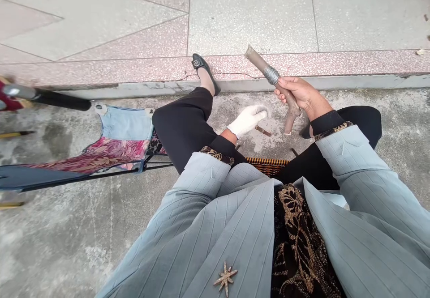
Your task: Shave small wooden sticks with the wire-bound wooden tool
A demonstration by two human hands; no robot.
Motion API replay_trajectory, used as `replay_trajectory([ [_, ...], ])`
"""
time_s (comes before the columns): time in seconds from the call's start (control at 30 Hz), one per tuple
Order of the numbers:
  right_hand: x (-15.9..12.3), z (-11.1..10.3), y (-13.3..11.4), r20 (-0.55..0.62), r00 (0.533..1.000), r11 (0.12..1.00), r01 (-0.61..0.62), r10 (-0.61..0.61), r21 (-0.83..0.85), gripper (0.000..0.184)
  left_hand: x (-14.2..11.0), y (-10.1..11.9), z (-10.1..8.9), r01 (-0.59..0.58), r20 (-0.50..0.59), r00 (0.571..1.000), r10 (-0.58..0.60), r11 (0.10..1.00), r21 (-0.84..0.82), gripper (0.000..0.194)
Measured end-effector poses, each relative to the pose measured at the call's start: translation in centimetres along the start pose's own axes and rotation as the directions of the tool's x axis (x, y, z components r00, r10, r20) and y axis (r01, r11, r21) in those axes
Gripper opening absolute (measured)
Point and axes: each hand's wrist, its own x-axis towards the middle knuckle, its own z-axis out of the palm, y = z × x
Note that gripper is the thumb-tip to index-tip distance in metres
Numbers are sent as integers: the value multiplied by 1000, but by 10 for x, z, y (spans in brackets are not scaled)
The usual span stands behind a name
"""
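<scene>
In the head view, the right hand (297, 94) is closed around one brown stick (258, 63), up above the ground between the knees. The stick slants, its long way running from far left to near right, with a bend at the near end. One band of gray wire (271, 75) goes round it. The left hand (248, 120), in one white glove, is curled and blurry; I cannot tell if it holds anything. One woven seat (268, 166) is nearer.
</scene>
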Motion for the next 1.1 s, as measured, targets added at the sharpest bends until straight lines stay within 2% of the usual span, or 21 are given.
replay_trajectory([
  [0.13,8,-13,9,-79,997,981,0,-16,-193,40,2,-3,-3,-43,41,999,35,969,243,25],
  [0.23,10,-18,9,-211,977,880,-80,-24,-468,28,4,-6,-10,-24,42,999,8,923,384,27],
  [0.27,9,-18,8,-256,966,802,-133,-25,-582,23,4,-6,-12,-12,48,999,-9,906,424,28],
  [0.33,6,-16,6,-282,959,582,-228,-3,-781,16,3,-5,-16,5,43,999,-30,868,497,30],
  [0.4,3,-13,5,-208,974,369,-227,91,-901,13,1,-2,-19,11,28,999,-32,834,551,31],
  [0.47,0,-11,7,-86,960,272,-160,265,-949,15,-2,1,-21,-8,45,999,-22,817,577,31],
  [0.5,-1,-10,8,-17,928,272,-126,372,-954,17,-4,2,-21,-26,66,998,-15,816,577,31],
  [0.53,-2,-9,10,54,875,297,-105,481,-949,21,-5,2,-21,-46,89,996,-5,822,568,30],
  [0.6,-4,-8,11,210,731,408,-102,650,-907,31,-6,2,-20,-81,120,993,22,855,512,28],
  [0.63,-6,-8,10,295,673,486,-109,678,-867,37,-6,1,-20,-82,120,992,30,884,460,26],
  [0.67,-8,-8,7,380,644,571,-109,664,-814,43,-5,1,-19,-70,109,994,29,917,394,25],
  [0.7,-11,-8,4,451,652,658,-101,610,-746,48,-4,0,-19,-47,85,996,21,947,317,23],
  [0.73,-13,-8,0,492,695,737,-81,525,-671,50,-3,0,-19,-18,50,999,7,971,238,22],
  [0.8,-17,-9,-7,456,837,848,-18,302,-530,54,-2,1,-18,40,8,999,-41,993,110,24],
  [0.87,-18,-8,-9,267,958,891,26,108,-453,58,-1,3,-15,85,35,996,-87,995,56,29],
  [0.9,-16,-8,-8,142,989,887,22,49,-461,58,-1,4,-13,101,68,992,-104,994,47,31],
  [0.93,-13,-7,-6,21,1000,861,-7,21,-509,56,-2,4,-11,113,105,988,-117,993,45,31],
  [0.97,-10,-7,-3,-87,996,804,-66,18,-591,52,-2,4,-9,121,134,983,-126,992,45,31],
  [1.0,-6,-6,1,-177,984,705,-143,25,-695,47,-2,3,-7,130,157,978,-136,990,47,29],
  [1.07,0,-5,7,-274,960,388,-271,48,-881,38,-3,0,-6,153,195,967,-163,986,64,24],
  [1.1,2,-4,9,-273,959,216,-283,77,-935,37,-4,-2,-7,164,204,963,-176,984,75,22],
])
